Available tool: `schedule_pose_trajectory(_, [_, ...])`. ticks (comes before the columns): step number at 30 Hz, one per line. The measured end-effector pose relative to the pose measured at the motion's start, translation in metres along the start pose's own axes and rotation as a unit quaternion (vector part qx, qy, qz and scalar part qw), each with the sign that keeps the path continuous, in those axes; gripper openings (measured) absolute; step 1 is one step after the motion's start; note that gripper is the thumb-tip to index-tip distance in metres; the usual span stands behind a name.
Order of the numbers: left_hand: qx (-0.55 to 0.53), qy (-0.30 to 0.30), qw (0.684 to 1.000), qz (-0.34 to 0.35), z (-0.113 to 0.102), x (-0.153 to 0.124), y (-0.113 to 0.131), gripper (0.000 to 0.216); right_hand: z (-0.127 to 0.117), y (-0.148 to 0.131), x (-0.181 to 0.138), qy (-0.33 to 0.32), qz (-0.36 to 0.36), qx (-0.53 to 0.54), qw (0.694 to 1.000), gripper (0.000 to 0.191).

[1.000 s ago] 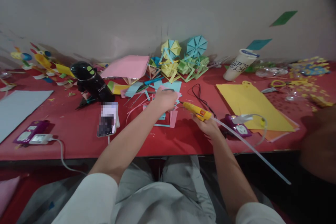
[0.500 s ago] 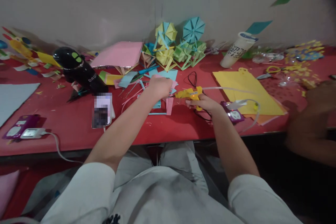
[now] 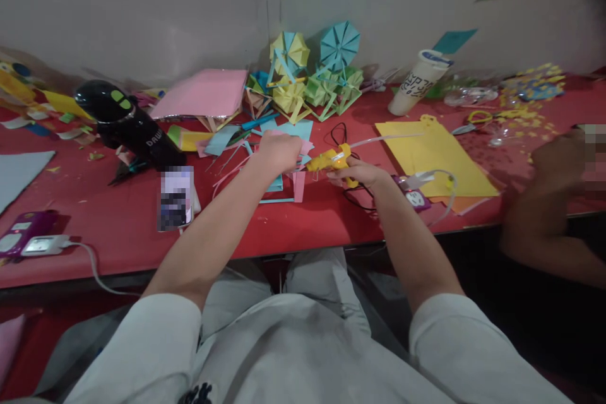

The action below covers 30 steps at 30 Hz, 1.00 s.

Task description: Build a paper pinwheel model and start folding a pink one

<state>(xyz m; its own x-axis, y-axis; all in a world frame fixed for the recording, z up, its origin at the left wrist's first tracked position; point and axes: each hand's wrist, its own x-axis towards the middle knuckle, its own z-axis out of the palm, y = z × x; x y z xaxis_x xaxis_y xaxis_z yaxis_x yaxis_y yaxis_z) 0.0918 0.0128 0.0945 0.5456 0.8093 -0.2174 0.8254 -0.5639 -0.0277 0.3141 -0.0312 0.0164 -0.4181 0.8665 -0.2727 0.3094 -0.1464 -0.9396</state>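
Note:
My left hand [image 3: 280, 153] is closed over a pile of pink and blue paper pieces. A bit of pink paper shows by its fingers, but what they pinch is mostly hidden. My right hand [image 3: 358, 172] grips a yellow hot glue gun [image 3: 335, 158] whose nozzle points left, close beside my left fingers. A long translucent glue stick [image 3: 391, 137] sticks out from the gun's back. Below my left hand, a pink paper strip [image 3: 298, 187] stands near a blue paper strip [image 3: 279, 200] on the red table [image 3: 303, 224].
Folded paper lanterns [image 3: 290, 98] stand against the wall. A black bottle [image 3: 135, 126] and a phone [image 3: 175, 197] are left; yellow sheets [image 3: 435, 161], a power strip [image 3: 416, 197], a tumbler [image 3: 419, 83] and scissors [image 3: 473, 121] are right. Another person's arm [image 3: 540, 221] rests at the right.
The glue gun's nozzle has come a little nearer to my left hand, and its back end tilts higher. The whole view has shifted slightly; my left hand stays over the paper pieces.

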Motion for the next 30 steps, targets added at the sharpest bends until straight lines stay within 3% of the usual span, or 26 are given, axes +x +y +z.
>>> schedule_pose_trajectory(11, [-0.001, 0.000, 1.000, 0.002, 0.001, 0.002, -0.001, 0.020, 0.000, 0.003, 0.002, -0.060, -0.013, 0.070, 0.996, 0.038])
schedule_pose_trajectory(24, [-0.018, -0.006, 1.000, 0.000, 0.000, 0.002, -0.001, 0.021, -0.005, 0.018, -0.011, -0.037, -0.015, 0.094, 0.995, 0.036])
schedule_pose_trajectory(27, [-0.015, -0.014, 1.000, 0.001, -0.001, 0.001, 0.000, 0.021, -0.009, 0.015, -0.017, 0.005, -0.012, 0.079, 0.997, 0.036])
schedule_pose_trajectory(30, [-0.018, -0.012, 1.000, 0.002, -0.003, -0.001, 0.000, 0.020, -0.016, 0.016, -0.015, 0.129, -0.008, 0.070, 0.989, 0.039])
